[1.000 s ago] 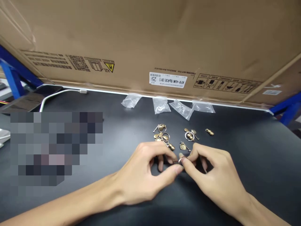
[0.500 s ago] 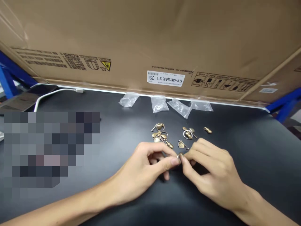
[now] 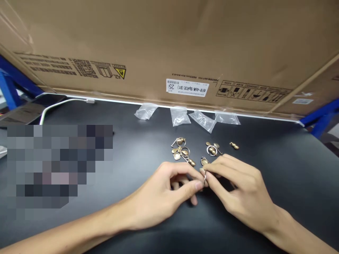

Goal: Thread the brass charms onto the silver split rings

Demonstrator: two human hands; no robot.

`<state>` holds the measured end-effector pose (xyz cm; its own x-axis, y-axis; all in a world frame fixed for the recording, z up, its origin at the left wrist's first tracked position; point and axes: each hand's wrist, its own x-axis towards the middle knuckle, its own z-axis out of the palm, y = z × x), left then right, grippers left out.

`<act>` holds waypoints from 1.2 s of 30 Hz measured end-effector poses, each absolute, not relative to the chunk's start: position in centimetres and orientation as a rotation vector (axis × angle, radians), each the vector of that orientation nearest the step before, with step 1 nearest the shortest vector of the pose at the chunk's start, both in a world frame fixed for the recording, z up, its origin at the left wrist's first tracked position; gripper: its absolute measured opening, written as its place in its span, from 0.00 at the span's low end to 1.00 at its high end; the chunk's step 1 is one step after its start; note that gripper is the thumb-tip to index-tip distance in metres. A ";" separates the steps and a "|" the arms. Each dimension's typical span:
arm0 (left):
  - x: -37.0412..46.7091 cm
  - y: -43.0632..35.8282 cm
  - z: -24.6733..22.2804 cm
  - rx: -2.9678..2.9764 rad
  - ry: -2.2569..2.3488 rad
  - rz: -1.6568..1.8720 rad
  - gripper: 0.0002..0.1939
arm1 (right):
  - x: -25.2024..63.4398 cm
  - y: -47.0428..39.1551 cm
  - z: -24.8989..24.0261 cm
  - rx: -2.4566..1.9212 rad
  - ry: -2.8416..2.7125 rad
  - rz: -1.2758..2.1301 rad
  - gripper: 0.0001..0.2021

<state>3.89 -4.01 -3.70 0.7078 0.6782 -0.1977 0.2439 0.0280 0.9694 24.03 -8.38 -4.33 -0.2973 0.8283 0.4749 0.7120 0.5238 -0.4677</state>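
Down near frame centre, the ring (image 3: 205,177) now looks more upright, fingertips of left hand (image 3: 164,197) and right hand (image 3: 242,190) pinching it. Still mid-fiddle, I'd guess.

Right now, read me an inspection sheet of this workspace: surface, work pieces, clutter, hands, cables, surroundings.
Surface: black tabletop; part at left pixelated, contents unreadable.
Work pieces: small metal piece, probably a ring; bronze-coloured charms farther back; gourd-shaped charm lying apart at right.
Clutter: four clear plastic bags along the back edge.
Hands: left hand and right hand both pinch the small metal piece.
Cables: white cable, back left.
Surroundings: cardboard box behind; blue frame at both sides.
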 end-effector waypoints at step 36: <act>3.3 -4.0 -5.8 2.269 0.775 1.002 0.06 | 24.8 -8.4 -3.1 -1.519 -1.979 0.558 0.05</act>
